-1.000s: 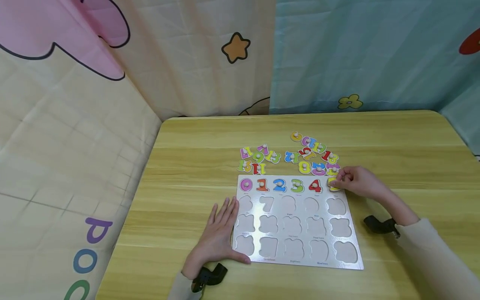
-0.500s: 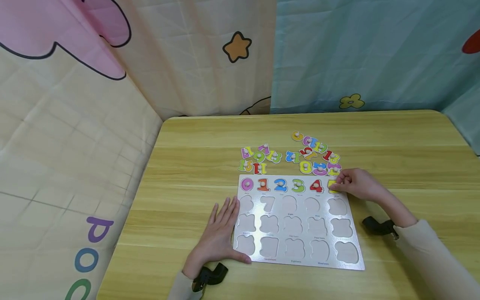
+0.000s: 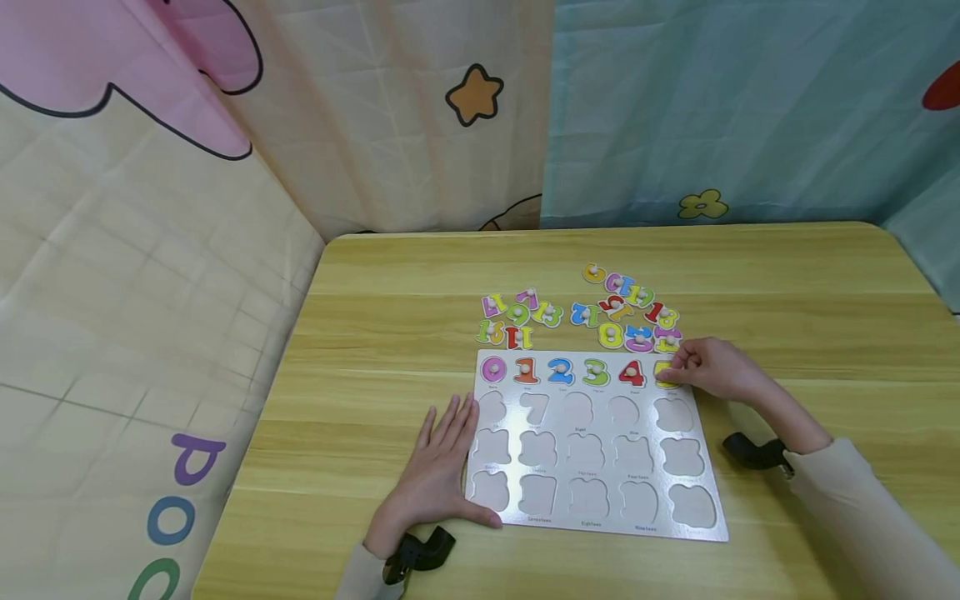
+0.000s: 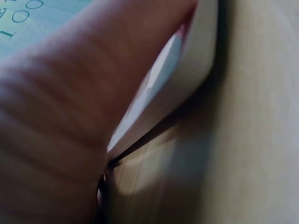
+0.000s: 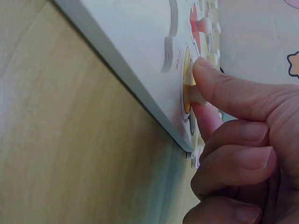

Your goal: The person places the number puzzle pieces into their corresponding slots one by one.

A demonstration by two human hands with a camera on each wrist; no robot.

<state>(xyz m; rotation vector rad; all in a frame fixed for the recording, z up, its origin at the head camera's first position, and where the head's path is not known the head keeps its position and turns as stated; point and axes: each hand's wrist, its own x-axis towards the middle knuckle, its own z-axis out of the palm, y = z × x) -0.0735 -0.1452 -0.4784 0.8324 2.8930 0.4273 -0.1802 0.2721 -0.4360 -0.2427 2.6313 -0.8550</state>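
A white number puzzle board (image 3: 562, 467) lies on the table, with pegged pieces 0 (image 3: 493, 369), 1, 2, 3 and 4 (image 3: 632, 372) in its top row. At the top right corner, my right hand (image 3: 716, 367) pinches the peg of the yellow number 5 puzzle piece (image 5: 187, 79) between thumb and index finger, other fingers curled. That piece is over its recess by the word Five; whether it sits flush cannot be told. My left hand (image 3: 435, 471) rests spread along the board's left edge, thumb at the lower corner. In the left wrist view, the hand hides much of the board's edge (image 4: 177, 88).
Beyond the board lie several loose number pieces in two clusters, one at left (image 3: 517, 314) and one at right (image 3: 611, 336). Lower rows of the board show bare recesses (image 3: 682, 457). Patterned curtains (image 3: 472, 167) hang behind the wooden table (image 3: 360, 333).
The right hand stays at the top right corner on the 5, with only slight shifts of fingers and piece. The left hand and board hold still.
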